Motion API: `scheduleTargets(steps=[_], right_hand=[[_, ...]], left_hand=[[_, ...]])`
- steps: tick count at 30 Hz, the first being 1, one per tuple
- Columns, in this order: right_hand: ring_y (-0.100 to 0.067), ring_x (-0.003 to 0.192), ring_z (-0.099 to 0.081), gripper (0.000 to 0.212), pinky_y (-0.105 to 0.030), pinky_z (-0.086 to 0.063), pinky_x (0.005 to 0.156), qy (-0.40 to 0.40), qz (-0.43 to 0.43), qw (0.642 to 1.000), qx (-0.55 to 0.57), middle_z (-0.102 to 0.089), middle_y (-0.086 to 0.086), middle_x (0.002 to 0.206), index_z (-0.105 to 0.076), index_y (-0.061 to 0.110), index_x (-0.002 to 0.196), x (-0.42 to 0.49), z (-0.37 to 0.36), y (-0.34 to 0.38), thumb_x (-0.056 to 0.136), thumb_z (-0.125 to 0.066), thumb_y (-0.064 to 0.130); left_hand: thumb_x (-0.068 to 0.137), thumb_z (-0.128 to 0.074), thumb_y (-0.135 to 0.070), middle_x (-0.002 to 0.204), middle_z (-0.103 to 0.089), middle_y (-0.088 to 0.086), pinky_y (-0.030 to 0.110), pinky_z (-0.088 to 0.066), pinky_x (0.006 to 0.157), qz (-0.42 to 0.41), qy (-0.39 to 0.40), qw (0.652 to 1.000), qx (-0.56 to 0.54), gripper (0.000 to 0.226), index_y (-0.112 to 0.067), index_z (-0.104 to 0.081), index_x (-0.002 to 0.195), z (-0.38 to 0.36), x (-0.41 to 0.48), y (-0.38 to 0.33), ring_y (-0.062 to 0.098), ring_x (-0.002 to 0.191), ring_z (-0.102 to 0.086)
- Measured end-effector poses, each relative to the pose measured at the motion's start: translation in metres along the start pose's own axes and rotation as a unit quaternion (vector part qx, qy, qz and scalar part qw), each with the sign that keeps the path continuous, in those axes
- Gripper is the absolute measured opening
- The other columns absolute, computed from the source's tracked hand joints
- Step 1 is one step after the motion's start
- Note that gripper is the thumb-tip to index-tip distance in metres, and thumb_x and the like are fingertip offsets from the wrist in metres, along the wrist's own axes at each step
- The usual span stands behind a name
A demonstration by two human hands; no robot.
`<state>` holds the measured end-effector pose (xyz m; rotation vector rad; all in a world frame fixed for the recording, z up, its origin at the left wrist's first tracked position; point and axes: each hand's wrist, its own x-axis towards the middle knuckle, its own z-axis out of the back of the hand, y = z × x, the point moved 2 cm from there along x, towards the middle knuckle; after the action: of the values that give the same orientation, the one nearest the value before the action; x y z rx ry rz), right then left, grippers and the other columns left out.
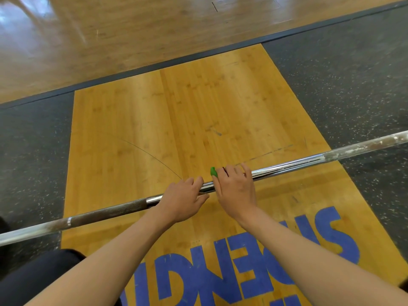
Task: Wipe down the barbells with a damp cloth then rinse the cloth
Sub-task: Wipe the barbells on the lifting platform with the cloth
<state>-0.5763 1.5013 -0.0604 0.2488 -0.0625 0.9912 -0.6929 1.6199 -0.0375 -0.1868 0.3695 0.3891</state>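
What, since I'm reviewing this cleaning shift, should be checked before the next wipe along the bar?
1. Left hand grips the barbell: ok.
2. Right hand holds the green cloth against the shaft: ok.
3. Cloth is damp: cannot tell.
4. Shaft to the right free of white residue: not ok.
5. Brown knurled section already wiped: cannot tell.

Single head-worn, wide-angle view, looking forward and steeply down along the person's own forearms. The left hand (183, 199) and right hand (236, 191) lie close below the lens, near frame centre. The bar (287, 167) crosses the frame from lower left to upper right. The wooden platform (154, 129) fills the middle, and the floor (110, 40) beyond it bends along the top edge.
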Motion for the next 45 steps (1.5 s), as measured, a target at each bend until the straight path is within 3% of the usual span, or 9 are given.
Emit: scheduleTargets(steps=[3,6,13,19,23,28,33,40,45], right_hand=[[-0.025,0.107,-0.059,0.034,-0.052,-0.035,0.115,-0.040,0.114,0.993,0.012,-0.064,-0.003,0.118,-0.062,0.017,0.129,-0.018,0.001,-0.031,0.106,-0.047,0.037],[-0.025,0.108,-0.061,0.037,-0.053,-0.030,0.118,-0.039,0.136,0.990,-0.009,-0.064,-0.002,0.119,-0.061,0.017,0.132,-0.015,0.015,-0.086,0.105,-0.046,0.037],[-0.030,0.068,-0.064,0.051,-0.054,-0.033,0.114,0.025,-0.098,0.995,0.000,-0.068,-0.007,0.074,-0.069,0.012,0.079,0.021,0.019,-0.078,0.095,-0.026,0.035],[-0.029,0.120,-0.057,0.038,-0.054,-0.025,0.120,0.036,0.025,0.998,0.051,-0.061,-0.004,0.127,-0.059,0.019,0.132,-0.016,0.008,-0.023,0.104,-0.037,0.034],[-0.031,0.136,-0.048,0.043,-0.056,-0.025,0.120,0.003,0.113,0.994,-0.007,-0.051,-0.008,0.144,-0.049,0.017,0.146,-0.025,0.007,-0.057,0.105,-0.043,0.029],[-0.027,0.121,-0.056,0.042,-0.058,-0.023,0.120,-0.016,-0.036,0.998,-0.044,-0.061,-0.003,0.126,-0.059,0.015,0.133,-0.025,0.026,-0.106,0.105,-0.035,0.034],[-0.032,0.088,-0.064,0.049,-0.057,-0.031,0.116,-0.001,-0.161,0.986,-0.047,-0.068,-0.007,0.086,-0.069,0.013,0.089,0.011,0.021,-0.081,0.098,-0.027,0.034],[-0.023,0.120,-0.053,0.041,-0.053,-0.030,0.118,-0.018,0.044,0.999,-0.021,-0.059,0.000,0.132,-0.059,0.022,0.135,-0.024,0.021,-0.086,0.107,-0.035,0.040],[-0.026,0.089,-0.064,0.043,-0.054,-0.028,0.118,0.002,-0.041,0.997,-0.059,-0.067,-0.001,0.090,-0.067,0.017,0.098,0.002,0.028,-0.127,0.102,-0.032,0.040]], left_hand=[[0.098,-0.031,-0.066,0.113,-0.059,0.001,0.038,-0.039,0.078,0.029,0.027,0.999,-0.021,0.051,-0.024,-0.042,0.125,0.002,0.000,-0.003,0.024,0.100,-0.055],[0.099,-0.022,-0.068,0.121,-0.057,0.002,0.044,-0.039,0.094,0.069,0.034,0.997,0.021,0.057,-0.025,-0.042,0.130,0.004,-0.004,-0.011,0.026,0.110,-0.052],[0.104,-0.027,-0.057,0.124,-0.052,0.004,0.042,-0.044,0.092,0.053,0.033,0.998,0.033,0.050,-0.020,-0.042,0.132,0.024,0.007,-0.045,0.028,0.110,-0.051],[0.106,-0.027,-0.052,0.135,-0.047,0.013,0.046,-0.042,0.095,0.043,0.106,0.993,0.008,0.055,-0.011,-0.033,0.144,0.031,0.012,-0.050,0.034,0.120,-0.048],[0.105,-0.028,-0.055,0.135,-0.049,0.012,0.046,-0.043,0.094,0.026,0.122,0.992,0.007,0.056,-0.012,-0.034,0.140,0.021,0.018,-0.045,0.034,0.121,-0.050],[0.104,-0.036,-0.054,0.112,-0.061,0.008,0.042,-0.050,0.075,-0.016,0.111,0.992,-0.055,0.042,-0.014,-0.044,0.116,0.025,0.033,-0.040,0.031,0.098,-0.060],[0.105,-0.030,-0.054,0.111,-0.062,0.010,0.036,-0.035,0.061,-0.074,0.074,0.992,-0.071,0.048,-0.011,-0.043,0.120,0.022,0.054,-0.061,0.033,0.094,-0.061],[0.105,-0.036,-0.053,0.103,-0.063,0.008,0.036,-0.038,0.061,-0.100,0.056,0.990,-0.084,0.041,-0.013,-0.045,0.111,0.019,0.063,-0.061,0.031,0.088,-0.061],[0.105,-0.034,-0.051,0.107,-0.062,0.004,0.040,-0.045,0.063,-0.102,-0.018,0.992,-0.072,0.042,-0.013,-0.048,0.115,0.012,0.058,-0.073,0.032,0.087,-0.063]])
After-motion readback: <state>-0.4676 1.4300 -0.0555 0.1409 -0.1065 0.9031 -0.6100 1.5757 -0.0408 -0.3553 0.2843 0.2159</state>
